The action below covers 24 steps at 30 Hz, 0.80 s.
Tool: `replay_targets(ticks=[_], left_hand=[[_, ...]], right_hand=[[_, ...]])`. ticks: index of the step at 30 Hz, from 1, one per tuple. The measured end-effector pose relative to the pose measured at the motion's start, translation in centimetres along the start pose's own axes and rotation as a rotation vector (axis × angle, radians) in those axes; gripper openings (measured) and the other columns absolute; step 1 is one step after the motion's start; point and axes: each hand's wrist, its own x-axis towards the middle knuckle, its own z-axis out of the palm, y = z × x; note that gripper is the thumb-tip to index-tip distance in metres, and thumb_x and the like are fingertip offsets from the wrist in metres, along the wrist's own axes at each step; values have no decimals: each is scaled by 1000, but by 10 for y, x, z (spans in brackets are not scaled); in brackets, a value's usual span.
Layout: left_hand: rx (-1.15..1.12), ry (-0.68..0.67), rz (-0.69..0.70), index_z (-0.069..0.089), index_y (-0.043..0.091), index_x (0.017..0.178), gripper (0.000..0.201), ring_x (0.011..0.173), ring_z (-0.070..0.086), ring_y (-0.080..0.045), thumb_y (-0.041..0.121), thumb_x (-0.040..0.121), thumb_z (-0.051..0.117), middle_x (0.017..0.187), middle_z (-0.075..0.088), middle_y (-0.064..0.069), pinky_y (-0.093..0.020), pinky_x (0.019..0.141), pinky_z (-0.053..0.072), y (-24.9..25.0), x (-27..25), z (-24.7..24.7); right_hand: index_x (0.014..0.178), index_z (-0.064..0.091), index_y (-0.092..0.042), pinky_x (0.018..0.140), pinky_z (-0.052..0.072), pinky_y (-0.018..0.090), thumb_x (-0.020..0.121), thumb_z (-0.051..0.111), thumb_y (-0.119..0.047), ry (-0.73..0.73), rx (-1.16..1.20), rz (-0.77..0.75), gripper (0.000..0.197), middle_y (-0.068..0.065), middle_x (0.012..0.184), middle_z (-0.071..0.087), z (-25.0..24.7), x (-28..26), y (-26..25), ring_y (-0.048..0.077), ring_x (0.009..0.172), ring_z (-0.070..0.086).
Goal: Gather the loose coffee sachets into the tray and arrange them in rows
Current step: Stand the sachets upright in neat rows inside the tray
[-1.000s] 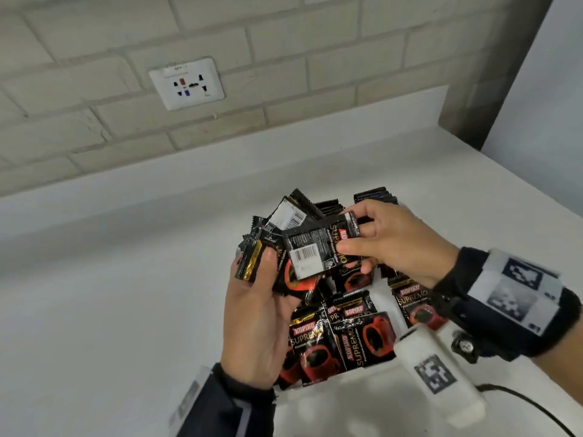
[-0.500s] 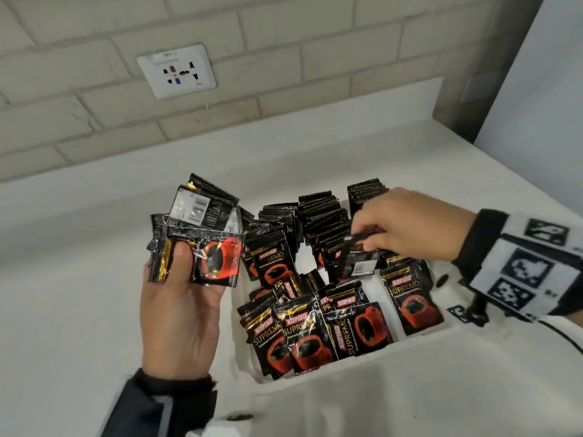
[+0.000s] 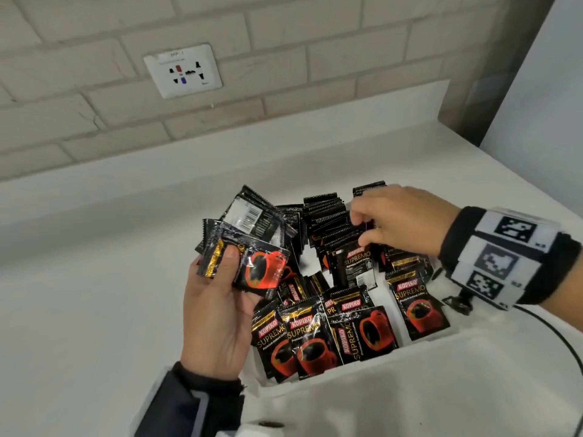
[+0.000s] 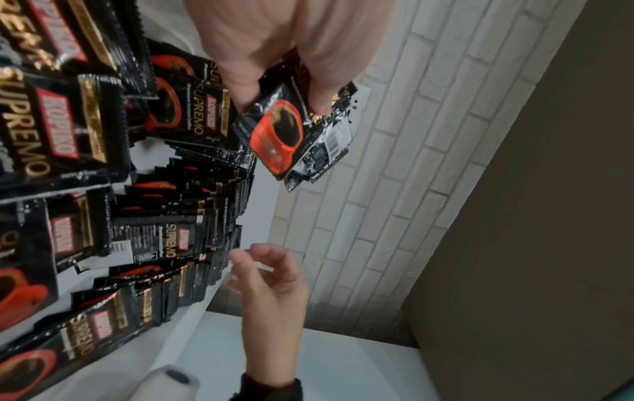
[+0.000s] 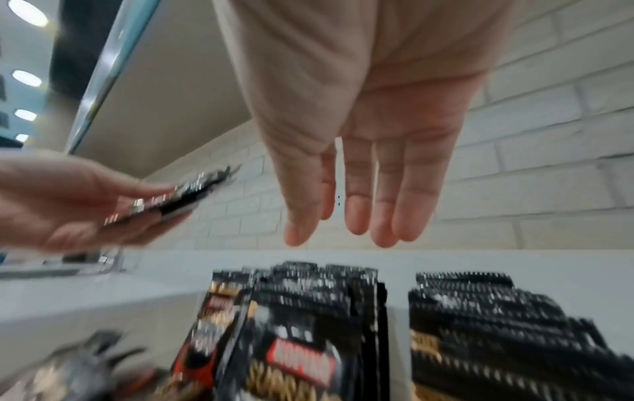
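Since half a sec ago the right hand (image 3: pixel 400 225) has let go of the sachet it was slotting in; that sachet (image 3: pixel 355 266) now stands in the tray w/ the others, and the hand hovers just above the rows. Its grip is slack: the right wrist view shows straight fingers (image 5: pixel 384 217) holding nothing, though the head view has thumb and forefinger near a pinch over the sachet tops. The left hand (image 3: pixel 217 310) is a bit nearer the tray, otherwise same pose.

Left grip is closed on a fanned bundle of loose sachets (image 3: pixel 246 247), thumb (image 3: pixel 230 263) across the front, fingers behind; it's held left of the tray, above the worktop (image 3: pixel 79 310).

The white tray (image 3: pixel 362 405) holds upright rows (image 3: pixel 325 212) at the back and flat, overlapping sachets (image 3: pixel 303 339) at the front, not yet in line.

Handling, as I judge it: sachets are light, thin foil, glossy so prob. slippery, floppy at the crimped edges but w/ a firmer powder-filled middle. Best taken one at a time by the top edge, thumb and forefinger, then dropped edge-on into a row. The fan could slide apart if the thumb eases.
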Motion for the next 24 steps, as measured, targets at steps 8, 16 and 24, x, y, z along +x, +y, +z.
replay_targets(ticks=[8,16,24], left_hand=[[-23,-12,-55,49,5,121,37,79,68,-19,-2,85,53,99,65,-12,-41,69,59,-19,-2,30],[-91,-37,-100,49,6,120,50,87,67,-26,14,72,61,109,65,-17,-42,66,59,-28,-5,41],[-156,51,-141,52,11,101,13,90,69,-25,21,92,49,107,68,-13,-48,73,56,-27,-1,39]], right_hand=[[82,64,-27,63,47,15,70,60,-57,-22,559,101,32,-10,78,64,-9,-18,-28,1,68,59],[76,58,-10,46,46,15,82,65,-19,-141,1018,205,13,1,61,64,8,-15,-37,3,44,55],[87,60,-9,47,49,14,82,62,-5,-164,1264,228,6,2,63,68,16,-22,-26,7,49,61]])
